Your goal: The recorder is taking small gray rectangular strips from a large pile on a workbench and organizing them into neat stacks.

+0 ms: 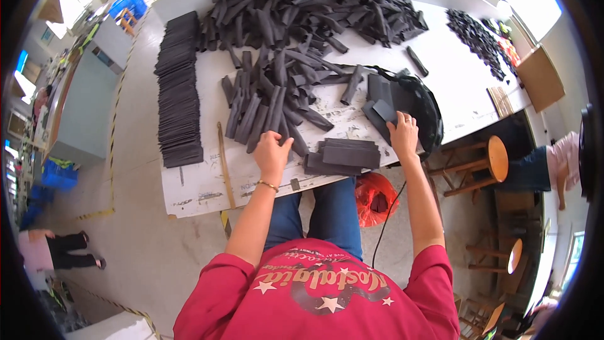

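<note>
My left hand (273,152) is closed, its fingertips at the near ends of dark grey rolled fabric-like pieces (251,113) and seemingly pinching one. Further right, my right hand (406,133) grips the edge of a small flat dark grey piece (384,111) between thumb and fingers. That piece lies over other flat grey pieces, beside a rounded black object (429,110) whose kind I cannot make out. Between my hands, at the table's front edge, lies a low stack of flat dark grey pieces (343,155).
A large heap of dark rolled pieces (302,0) covers the back of the white table (207,182). A long stacked row (179,88) runs along its left, beside a wooden stick (224,164). Below the edge hangs a red plastic bag (374,204); wooden stools (497,157) stand right.
</note>
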Available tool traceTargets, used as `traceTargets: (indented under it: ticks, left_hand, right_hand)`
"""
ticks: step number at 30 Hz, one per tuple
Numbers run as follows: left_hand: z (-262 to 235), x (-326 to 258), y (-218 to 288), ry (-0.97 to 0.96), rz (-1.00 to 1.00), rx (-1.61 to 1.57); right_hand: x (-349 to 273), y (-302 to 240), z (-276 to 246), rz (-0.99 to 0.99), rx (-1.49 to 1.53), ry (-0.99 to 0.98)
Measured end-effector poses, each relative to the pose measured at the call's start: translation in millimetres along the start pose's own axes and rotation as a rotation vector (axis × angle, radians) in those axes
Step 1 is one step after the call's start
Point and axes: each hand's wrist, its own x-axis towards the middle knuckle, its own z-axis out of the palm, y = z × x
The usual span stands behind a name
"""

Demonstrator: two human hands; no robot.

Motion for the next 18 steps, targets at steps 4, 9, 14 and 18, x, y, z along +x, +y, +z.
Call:
traceTargets:
  ticks: [4, 9, 14, 18]
  left_hand:
    - [-8, 9, -15, 0.026, -0.003, -0.153]
    - [-9, 15, -36, 0.183, -0.001, -0.434]
    - [-63, 14, 18, -0.209, -0.428, -1.235]
    - [-98, 11, 27, -0.139, -0.365, -1.626]
  right_hand:
    - [9, 3, 31, -0.259, -0.389, -0.184]
    - [12, -1, 46, -0.409, -0.57, -0.105]
    - [4, 59, 47, -0.309, -0.186, -0.07]
    - [26, 6, 0, -0.302, 0.31, 0.153]
